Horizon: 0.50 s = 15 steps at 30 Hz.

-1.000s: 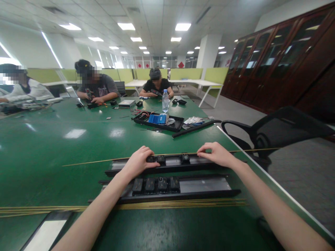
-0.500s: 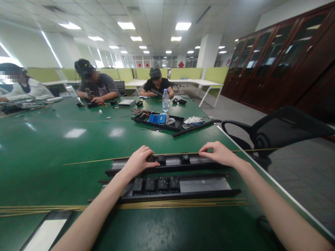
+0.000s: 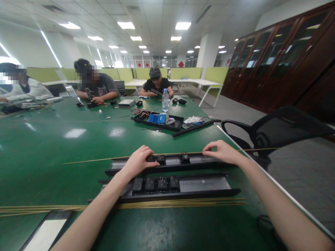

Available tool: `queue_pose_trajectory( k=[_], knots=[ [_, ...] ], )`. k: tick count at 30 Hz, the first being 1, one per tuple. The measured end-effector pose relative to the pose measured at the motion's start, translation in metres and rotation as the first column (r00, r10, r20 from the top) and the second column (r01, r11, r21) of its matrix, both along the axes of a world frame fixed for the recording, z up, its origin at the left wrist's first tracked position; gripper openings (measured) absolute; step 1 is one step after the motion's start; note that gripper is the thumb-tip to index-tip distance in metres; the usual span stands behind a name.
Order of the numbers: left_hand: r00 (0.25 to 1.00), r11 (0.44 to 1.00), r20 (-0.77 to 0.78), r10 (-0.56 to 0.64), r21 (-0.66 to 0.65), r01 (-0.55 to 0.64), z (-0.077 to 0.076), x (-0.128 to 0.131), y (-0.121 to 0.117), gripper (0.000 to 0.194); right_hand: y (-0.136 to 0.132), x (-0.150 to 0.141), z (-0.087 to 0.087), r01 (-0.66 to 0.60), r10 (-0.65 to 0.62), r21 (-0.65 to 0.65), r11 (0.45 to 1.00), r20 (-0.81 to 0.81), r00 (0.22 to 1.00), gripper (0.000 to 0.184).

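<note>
A long thin brass-coloured rod (image 3: 178,153) lies along the back edge of the far black channel (image 3: 167,168), sticking out past both ends. My right hand (image 3: 222,152) pinches this rod between thumb and fingertips near the channel's right end. At the left, my left hand (image 3: 140,160) has its thumb in front of and its fingers behind a black block in the channel, largely covered by the hand. Two more black blocks (image 3: 185,158) sit in the same channel. Nearer to me, a second channel (image 3: 206,184) bears several black blocks (image 3: 149,184) side by side.
Several brass-coloured rods (image 3: 167,203) lie in front of the near channel, by a dark-framed flat panel (image 3: 47,230). Beyond are a black tray (image 3: 178,122), a water bottle (image 3: 165,101), cloth gloves (image 3: 193,121) and a black strip (image 3: 193,128). Co-workers sit across the table; a chair (image 3: 282,129) stands right.
My right hand has shifted slightly to the right along the rod. My left hand, the channels and the blocks stay where they were.
</note>
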<state>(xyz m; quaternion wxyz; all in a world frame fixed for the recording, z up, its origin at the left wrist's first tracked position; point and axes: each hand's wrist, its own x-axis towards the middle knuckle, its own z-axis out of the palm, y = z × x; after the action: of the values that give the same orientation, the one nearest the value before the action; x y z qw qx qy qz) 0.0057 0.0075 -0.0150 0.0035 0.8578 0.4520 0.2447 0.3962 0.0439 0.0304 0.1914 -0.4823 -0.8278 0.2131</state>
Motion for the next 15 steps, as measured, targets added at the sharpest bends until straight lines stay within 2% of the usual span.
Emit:
queue_pose_trajectory(
  k=[15],
  knots=[
    [1.0, 1.0, 0.013, -0.008, -0.007, 0.008, -0.0011, -0.0002, 0.001, 0.042, -0.0006, 0.0057, 0.0054, 0.006, -0.006, -0.064, 0.998, -0.011, 1.0, 0.028]
  ],
)
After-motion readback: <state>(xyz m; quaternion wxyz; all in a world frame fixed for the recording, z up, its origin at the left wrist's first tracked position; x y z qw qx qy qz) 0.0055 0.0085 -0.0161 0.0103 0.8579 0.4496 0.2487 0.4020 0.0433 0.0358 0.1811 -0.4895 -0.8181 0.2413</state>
